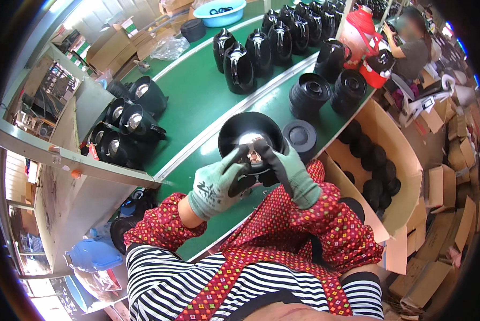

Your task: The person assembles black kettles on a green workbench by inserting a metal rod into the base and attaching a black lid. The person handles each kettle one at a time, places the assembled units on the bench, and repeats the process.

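Both my hands, in green gloves with dark-coated fingers, are at a black jug body (239,128) in front of me, its wide round opening facing up. A shiny silvery piece shows inside it. My left hand (217,184) is closed on the near left side, fingers curled toward the silvery part. My right hand (292,172) grips the near right side, its fingertips reaching in close to the left ones. Right of the jug body, a flat black round disc (300,136) lies on the green bench (197,147).
Two stacks of black round parts (309,92) stand beyond the disc. Rows of glossy black jugs (240,69) line the far side. More open black jug bodies (135,120) lie at left. A carton (406,160) of black round parts is at right; another person (411,53) sits beyond.
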Tool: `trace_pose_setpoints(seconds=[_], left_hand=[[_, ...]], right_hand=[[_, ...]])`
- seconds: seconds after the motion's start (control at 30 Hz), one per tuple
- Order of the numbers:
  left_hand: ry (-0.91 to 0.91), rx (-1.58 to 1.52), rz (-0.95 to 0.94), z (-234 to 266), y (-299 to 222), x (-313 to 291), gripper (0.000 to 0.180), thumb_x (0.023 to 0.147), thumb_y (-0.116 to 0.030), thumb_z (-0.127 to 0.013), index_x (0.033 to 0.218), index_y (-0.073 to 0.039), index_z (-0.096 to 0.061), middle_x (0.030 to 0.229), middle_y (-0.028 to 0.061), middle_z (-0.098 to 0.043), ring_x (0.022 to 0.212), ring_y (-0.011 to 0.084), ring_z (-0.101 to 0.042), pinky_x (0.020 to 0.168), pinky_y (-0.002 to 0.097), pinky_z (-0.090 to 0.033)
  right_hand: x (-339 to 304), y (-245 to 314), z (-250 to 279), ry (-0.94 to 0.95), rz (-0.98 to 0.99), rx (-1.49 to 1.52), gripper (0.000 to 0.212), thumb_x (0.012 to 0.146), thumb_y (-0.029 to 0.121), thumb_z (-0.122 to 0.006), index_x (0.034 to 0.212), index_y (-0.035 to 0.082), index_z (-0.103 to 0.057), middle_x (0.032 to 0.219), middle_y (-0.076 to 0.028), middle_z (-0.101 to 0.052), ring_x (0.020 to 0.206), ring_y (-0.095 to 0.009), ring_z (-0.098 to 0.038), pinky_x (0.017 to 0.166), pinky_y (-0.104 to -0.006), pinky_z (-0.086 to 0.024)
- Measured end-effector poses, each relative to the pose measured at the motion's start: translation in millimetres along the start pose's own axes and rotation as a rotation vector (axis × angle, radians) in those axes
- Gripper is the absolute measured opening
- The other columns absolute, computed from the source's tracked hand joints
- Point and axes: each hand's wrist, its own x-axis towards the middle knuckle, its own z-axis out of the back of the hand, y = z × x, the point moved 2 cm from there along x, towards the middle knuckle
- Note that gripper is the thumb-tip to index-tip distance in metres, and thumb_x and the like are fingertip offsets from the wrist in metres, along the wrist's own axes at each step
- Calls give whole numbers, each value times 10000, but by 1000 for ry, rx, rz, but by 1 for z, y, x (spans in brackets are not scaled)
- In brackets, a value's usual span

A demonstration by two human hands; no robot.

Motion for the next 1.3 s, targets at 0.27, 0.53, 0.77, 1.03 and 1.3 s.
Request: trace_pose_setpoints(seconds=[0.27, 0.53, 0.77, 1.03, 1.3], left_hand=[[-113, -1204, 1020, -47, 53, -55, 513, 1084, -202, -567, 1542, -13, -436, 1381, 161, -571, 964, 205, -697, 815, 327, -604], [506, -1595, 721, -98, 26, -97, 498, 1090, -182, -577, 1546, -14, -467, 1465, 145, -555, 1235, 217, -604, 1031, 358, -532], [420, -1393, 544, -110, 42, -95, 534, 1097, -162, -562, 1592, -15, -426, 1611, 149, -482, 1464, 245, -493, 1236, 400, -420], [353, -1573, 660, -99, 55, -105, 594, 1154, -323, -387, 1630, 25, -318, 1661, 196, -406, 1502, 310, -455, 1265, 437, -383], [472, -1556, 580, -151, 49, -98, 497, 1144, -167, -445, 1605, 6, -383, 1633, 177, -453, 1456, 261, -515, 1220, 419, -445]], right_hand=[[-94, -2, 93, 228, 22, 119, 656, 980, 408, -770, 1430, -27, -571, 1300, -108, -695, 1147, -202, -678, 1017, -355, -532], [-81, 21, 59, 671, -81, 81, 800, 956, 179, -798, 1614, -25, -392, 1567, -133, -551, 1419, -192, -512, 1201, -363, -389], [29, -9, 70, -89, 539, -1406, 718, 932, 629, -689, 1555, 306, -539, 1566, -294, -461, 1473, -495, -396, 1246, -572, -258], [83, -57, 119, -102, 304, -1635, 940, 823, 714, -740, 1616, 298, -454, 1644, -284, -328, 1488, -501, -312, 1246, -613, -197], [-37, -11, 108, -59, 637, -705, 839, 919, 469, -715, 1621, 106, -434, 1594, -244, -421, 1451, -438, -394, 1229, -535, -300]])
